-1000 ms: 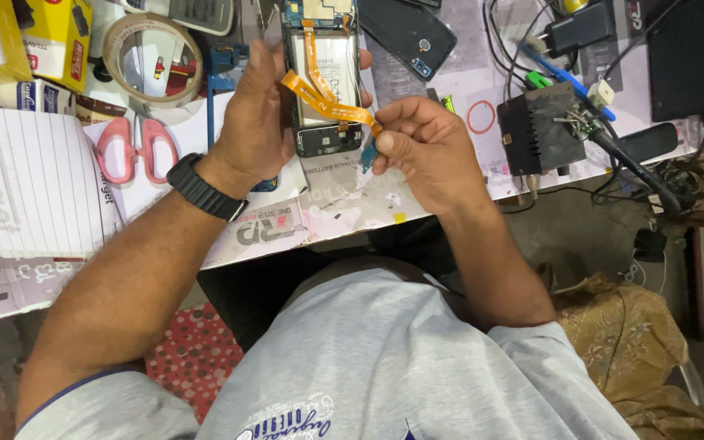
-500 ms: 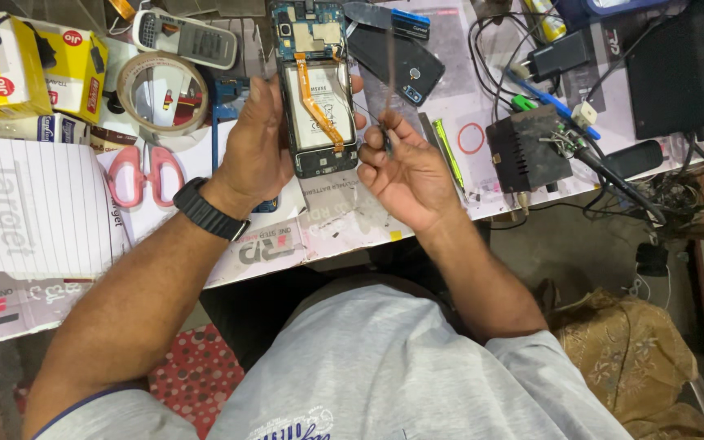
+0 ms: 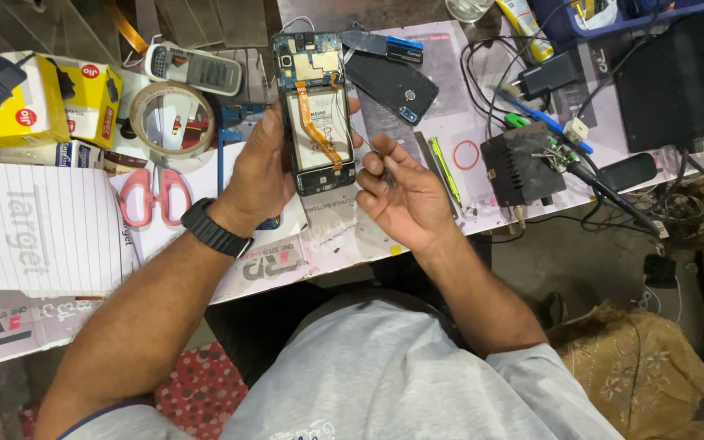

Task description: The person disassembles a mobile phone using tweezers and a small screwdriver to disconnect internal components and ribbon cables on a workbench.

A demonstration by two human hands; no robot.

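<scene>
An opened phone (image 3: 318, 114) is gripped in the left hand (image 3: 264, 167), with the fingers wrapped round its left edge and the thumb mostly hidden behind the body. Its back is off, and a pale battery, a circuit board at the far end and an orange ribbon cable (image 3: 319, 134) running down the middle are exposed. The right hand (image 3: 401, 195) is held just to the right of the phone, its fingers curled together around something thin and dark; what is pinched there cannot be made out. A black watch (image 3: 215, 230) is worn on the left wrist. On the worktable (image 3: 327, 244), pink scissors (image 3: 154, 195) and a roll of tape (image 3: 172, 119) lie to the left, a dark back cover (image 3: 393, 85) lies on the far side, and a black box with wires (image 3: 523, 167) sits to the right. The yellow cartons (image 3: 38, 102) at far left are partly cut off.
</scene>
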